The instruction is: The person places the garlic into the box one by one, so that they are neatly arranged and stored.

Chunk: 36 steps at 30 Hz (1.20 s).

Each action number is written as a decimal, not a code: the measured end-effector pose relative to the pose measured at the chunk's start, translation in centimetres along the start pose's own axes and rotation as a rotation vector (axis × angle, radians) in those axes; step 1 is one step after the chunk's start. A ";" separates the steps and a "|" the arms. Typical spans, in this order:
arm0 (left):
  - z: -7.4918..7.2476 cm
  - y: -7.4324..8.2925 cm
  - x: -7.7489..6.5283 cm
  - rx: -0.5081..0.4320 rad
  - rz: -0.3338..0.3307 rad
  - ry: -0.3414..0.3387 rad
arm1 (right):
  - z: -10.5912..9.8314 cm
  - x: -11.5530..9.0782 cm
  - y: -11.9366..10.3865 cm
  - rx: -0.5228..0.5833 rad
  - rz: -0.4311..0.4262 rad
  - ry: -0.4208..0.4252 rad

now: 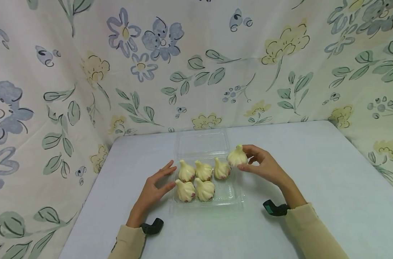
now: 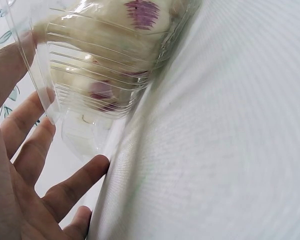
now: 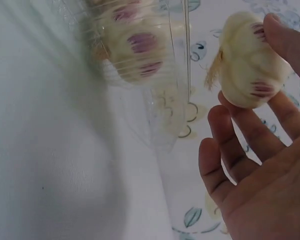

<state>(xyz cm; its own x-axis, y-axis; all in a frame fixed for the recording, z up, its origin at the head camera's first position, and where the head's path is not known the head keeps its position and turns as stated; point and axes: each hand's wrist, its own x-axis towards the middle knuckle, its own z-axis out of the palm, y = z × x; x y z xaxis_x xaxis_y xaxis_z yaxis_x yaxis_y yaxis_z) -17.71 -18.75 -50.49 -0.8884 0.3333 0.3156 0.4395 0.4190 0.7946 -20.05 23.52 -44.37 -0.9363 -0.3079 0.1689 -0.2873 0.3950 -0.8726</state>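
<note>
A clear plastic container (image 1: 229,193) lies unfolded on the table. Inside stand several pale garlic bulbs (image 1: 204,171) with purple marks, three across the back and two in front; bare plastic shows at the front right. My right hand (image 1: 266,166) holds another garlic bulb (image 1: 237,157) between thumb and fingers, raised just beyond the container's right edge. In the right wrist view that bulb (image 3: 252,62) shows its root tuft, apart from the container. My left hand (image 1: 153,187) rests at the container's left side, fingers spread, touching its rim (image 2: 27,55) in the left wrist view.
The container's clear lid (image 1: 201,142) lies folded back toward the rear. A white cloth covers the table (image 1: 300,154). Behind and at both sides hangs a flowered curtain (image 1: 196,43). A dark wrist device (image 1: 152,226) sits by each sleeve.
</note>
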 end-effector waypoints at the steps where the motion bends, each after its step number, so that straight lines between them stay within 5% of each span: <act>1: 0.0 0.0 0.0 0.000 -0.001 0.000 | 0.1 0.0 -0.1 -0.003 -0.007 -0.012; 11: 0.1 0.0 0.1 0.000 0.005 0.008 | 1.1 0.0 -0.9 -0.032 -0.125 -0.116; 23: 0.1 0.0 0.1 0.015 0.001 0.007 | 2.0 -0.6 -1.9 -0.124 -0.054 -0.180; 36: 0.0 -0.1 0.1 0.010 0.007 0.007 | 3.2 -0.7 -2.7 -0.284 -0.179 -0.231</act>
<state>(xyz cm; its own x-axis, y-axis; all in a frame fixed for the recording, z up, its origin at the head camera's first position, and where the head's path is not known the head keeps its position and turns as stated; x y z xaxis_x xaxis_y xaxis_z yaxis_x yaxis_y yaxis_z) -17.80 -18.76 -50.55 -0.8864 0.3299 0.3247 0.4466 0.4250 0.7873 -17.91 19.90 -43.56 -0.8059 -0.5668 0.1712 -0.5163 0.5312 -0.6718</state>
